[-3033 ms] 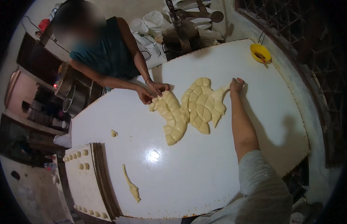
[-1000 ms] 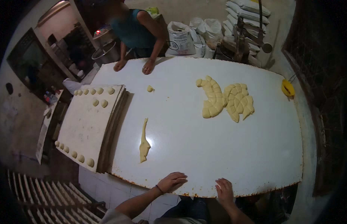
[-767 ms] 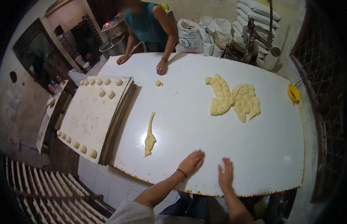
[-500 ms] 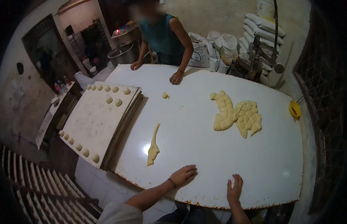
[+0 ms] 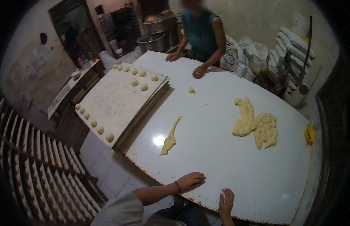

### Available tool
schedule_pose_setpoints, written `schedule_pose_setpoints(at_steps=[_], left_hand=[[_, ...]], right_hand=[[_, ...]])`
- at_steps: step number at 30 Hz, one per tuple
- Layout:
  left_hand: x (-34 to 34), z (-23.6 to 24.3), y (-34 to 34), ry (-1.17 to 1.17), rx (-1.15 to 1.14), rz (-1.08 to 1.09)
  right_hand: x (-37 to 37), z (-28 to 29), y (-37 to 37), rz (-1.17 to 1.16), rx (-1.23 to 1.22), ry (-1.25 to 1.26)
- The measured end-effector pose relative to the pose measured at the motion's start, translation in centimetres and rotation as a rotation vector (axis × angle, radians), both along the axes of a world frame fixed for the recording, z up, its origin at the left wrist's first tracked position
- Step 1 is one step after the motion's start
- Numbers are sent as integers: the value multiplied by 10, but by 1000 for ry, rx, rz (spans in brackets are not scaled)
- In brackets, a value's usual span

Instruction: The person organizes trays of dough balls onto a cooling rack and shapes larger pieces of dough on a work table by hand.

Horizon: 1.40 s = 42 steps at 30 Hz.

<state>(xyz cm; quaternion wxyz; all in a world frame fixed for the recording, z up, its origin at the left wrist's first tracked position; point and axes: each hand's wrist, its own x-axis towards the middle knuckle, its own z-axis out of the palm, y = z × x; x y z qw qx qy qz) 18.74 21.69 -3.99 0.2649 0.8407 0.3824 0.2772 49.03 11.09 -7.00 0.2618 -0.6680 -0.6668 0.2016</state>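
My left hand (image 5: 191, 181) rests palm down on the white tabletop (image 5: 205, 154) near its front edge, fingers together and cupped; whatever lies beneath is hidden. To its right, closer to the edge, my right hand (image 5: 226, 202) is curled with the thumb beside the fingers, and its palm is out of sight. Ahead and to the left lies a long tapering strip of dough (image 5: 170, 142). Two scored slabs of pale dough, a curved one (image 5: 245, 118) and a rounder one (image 5: 265, 131), sit on the right. A small dough lump (image 5: 192, 90) lies farther back.
Stacked boards (image 5: 114, 101) at the left carry several dough balls (image 5: 109, 137). A co-worker (image 5: 201, 34) stands across the table, both hands on it. Racks (image 5: 43, 180) fill the lower left. A yellow scoop or bowl (image 5: 309, 134) hangs at the right edge; sacks (image 5: 293, 43) are stacked behind.
The view has swung left, so the table's contents sit farther right in the picture. My right hand has drawn nearer the front edge and my left hand. The dough pieces stay in place.
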Motion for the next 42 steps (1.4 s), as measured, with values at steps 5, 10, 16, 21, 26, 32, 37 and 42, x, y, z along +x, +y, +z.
schedule_pose_setpoints(at_steps=[5,10,16,21,26,32,37,42], left_hand=[[-8,-4,28,-55,-155,121],[38,-8,21,-110,146,156],[-5,26,22,-110,-188,328],[-4,-20,-6,-91,91,197],[-29,-10,-51,-647,-887,839],[-231,130,24,-861,-618,698],[-483,152,98,-302,-123,1148],[-538,122,119,137,-184,963]], right_hand=[[22,18,31,-89,62,51],[38,-35,8,142,56,-127],[13,30,55,-21,48,181],[22,10,6,107,36,84],[7,22,9,-403,-145,602],[-56,88,37,-458,-419,799],[-226,154,122,-176,-522,734],[-412,160,235,378,-440,580]])
